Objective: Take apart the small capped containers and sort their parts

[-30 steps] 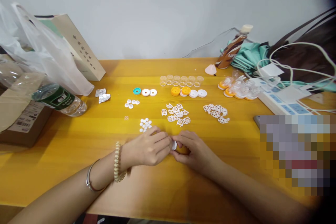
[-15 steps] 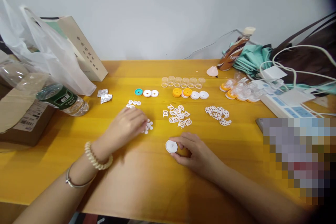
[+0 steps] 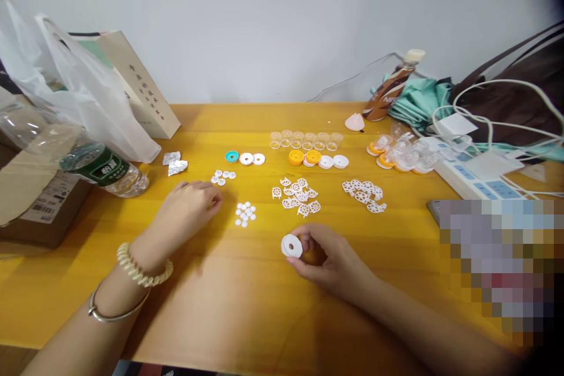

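Right hand (image 3: 328, 258) pinches white plastic ring disc (image 3: 291, 245), hole facing camera. Left hand (image 3: 190, 207), fingers loosely curled (contents indiscernible), nearer small white button cluster (image 3: 245, 214), just right of fingertips.

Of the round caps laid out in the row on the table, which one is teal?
The teal cap is at the row's left end, beside two white caps; the others farther right are orange or white.

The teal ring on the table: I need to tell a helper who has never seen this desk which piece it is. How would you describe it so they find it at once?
On the yellow wooden table, look left of centre, beyond the left hand, for a short row of three small rings. The teal ring is the leftmost, beside two white rings. It is the only teal piece among the small parts; the other coloured caps are orange.
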The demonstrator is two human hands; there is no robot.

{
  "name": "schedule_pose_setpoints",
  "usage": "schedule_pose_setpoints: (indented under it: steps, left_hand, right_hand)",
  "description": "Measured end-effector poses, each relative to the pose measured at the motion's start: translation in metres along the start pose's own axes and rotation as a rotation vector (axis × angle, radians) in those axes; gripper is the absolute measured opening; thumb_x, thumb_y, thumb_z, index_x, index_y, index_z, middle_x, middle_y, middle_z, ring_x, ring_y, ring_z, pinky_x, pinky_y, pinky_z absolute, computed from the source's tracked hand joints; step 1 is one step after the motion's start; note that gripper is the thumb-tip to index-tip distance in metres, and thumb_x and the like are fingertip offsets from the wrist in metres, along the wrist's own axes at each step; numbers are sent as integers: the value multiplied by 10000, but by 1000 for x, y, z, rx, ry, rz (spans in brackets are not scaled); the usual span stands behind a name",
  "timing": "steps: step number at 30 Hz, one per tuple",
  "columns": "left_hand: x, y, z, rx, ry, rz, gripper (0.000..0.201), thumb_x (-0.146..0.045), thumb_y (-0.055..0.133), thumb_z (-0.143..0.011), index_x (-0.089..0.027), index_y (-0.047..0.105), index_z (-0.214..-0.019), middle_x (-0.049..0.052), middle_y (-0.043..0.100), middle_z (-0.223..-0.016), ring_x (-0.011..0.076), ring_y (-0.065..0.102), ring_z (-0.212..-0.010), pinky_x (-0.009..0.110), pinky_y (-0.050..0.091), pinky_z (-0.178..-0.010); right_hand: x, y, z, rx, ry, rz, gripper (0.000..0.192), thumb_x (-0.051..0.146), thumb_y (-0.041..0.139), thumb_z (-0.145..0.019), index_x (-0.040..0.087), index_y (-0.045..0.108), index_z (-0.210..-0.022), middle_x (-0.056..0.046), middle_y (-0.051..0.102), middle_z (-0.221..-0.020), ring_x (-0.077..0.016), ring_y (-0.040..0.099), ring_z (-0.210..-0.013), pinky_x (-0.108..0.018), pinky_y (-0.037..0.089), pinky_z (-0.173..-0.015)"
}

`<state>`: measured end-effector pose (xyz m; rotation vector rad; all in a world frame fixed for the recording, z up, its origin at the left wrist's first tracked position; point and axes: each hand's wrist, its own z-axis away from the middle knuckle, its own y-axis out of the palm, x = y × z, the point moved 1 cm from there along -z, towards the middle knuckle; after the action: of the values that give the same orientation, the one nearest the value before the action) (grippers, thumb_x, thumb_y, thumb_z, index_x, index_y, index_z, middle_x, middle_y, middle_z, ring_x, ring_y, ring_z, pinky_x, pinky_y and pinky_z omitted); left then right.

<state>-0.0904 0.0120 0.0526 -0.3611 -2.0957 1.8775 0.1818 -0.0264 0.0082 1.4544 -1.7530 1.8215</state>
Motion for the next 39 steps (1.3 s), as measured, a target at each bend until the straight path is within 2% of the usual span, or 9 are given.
schedule_pose_setpoints:
  steps: [2,5,8,11,15,18,21,27,39]
  left_hand:
    - [-9,-2,2,-104,86,46,169,-239,481,-871,-168,627,-823,57,658,-820,190,589,-746,309,416,-680]
    - [-38,-6,6,-225,340,163,181,-230,459,-908,-167,597,-1007,66,644,-951,180,571,-841,322,430,-744]
    - [-72,-8,12,-229,631,210,269,-150,415,-925,-147,519,-1174,85,627,-1046,167,558,-883,313,438,-756]
    - [-90,-6,16,-243,708,213,240,-139,423,-923,-128,536,-1135,80,641,-967,165,558,-858,308,442,-732]
    - [-86,-6,16,-279,690,300,179,-143,430,-923,-133,566,-1039,52,637,-858,150,557,-808,299,432,-697]
    - [-70,-5,4,-344,578,391,143,-139,452,-910,-157,581,-969,40,633,-842,135,540,-764,288,417,-677]
    - [-49,0,-22,-370,413,449,108,-177,494,-892,-160,600,-884,34,620,-803,133,532,-746,279,415,-674]
    - [-16,18,-82,-326,139,334,124,-194,530,-862,-162,647,-834,48,625,-832,153,560,-772,292,401,-717]
    - [-13,31,-99,-292,-1,244,153,-221,547,-848,-190,694,-819,47,631,-859,204,567,-822,329,323,-716]
  right_hand:
    - [-1,-1,1,-27,24,-66,168,232,611,-740,197,535,-886,0,569,-720,-125,529,-634,-248,444,-590]
    - [0,-2,2,-57,0,-123,204,214,598,-737,201,508,-920,-15,595,-776,-136,555,-684,-261,469,-629]
    - [2,-3,3,-70,-51,-135,244,185,600,-708,204,499,-930,-12,591,-775,-135,554,-671,-255,471,-611]
    - [4,-2,4,-61,-89,-154,265,176,619,-682,208,508,-921,-8,590,-769,-137,556,-673,-252,474,-606]
    - [2,-3,4,-65,-86,-222,323,206,648,-706,218,521,-1003,-4,584,-775,-136,562,-684,-265,488,-648]
    - [-1,-6,2,-137,-74,-283,442,239,633,-754,234,460,-1161,-5,573,-785,-140,562,-699,-283,493,-676]
    - [-3,-11,1,-184,-54,-258,356,223,568,-808,236,470,-1150,-3,572,-762,-137,564,-691,-286,491,-691]
    - [-1,-14,1,-188,-55,-214,243,205,519,-829,213,519,-1072,-3,572,-744,-128,573,-680,-259,495,-668]
    - [-1,-16,0,-214,-58,-150,198,210,511,-827,199,555,-1020,-15,604,-745,-135,587,-673,-267,496,-660]
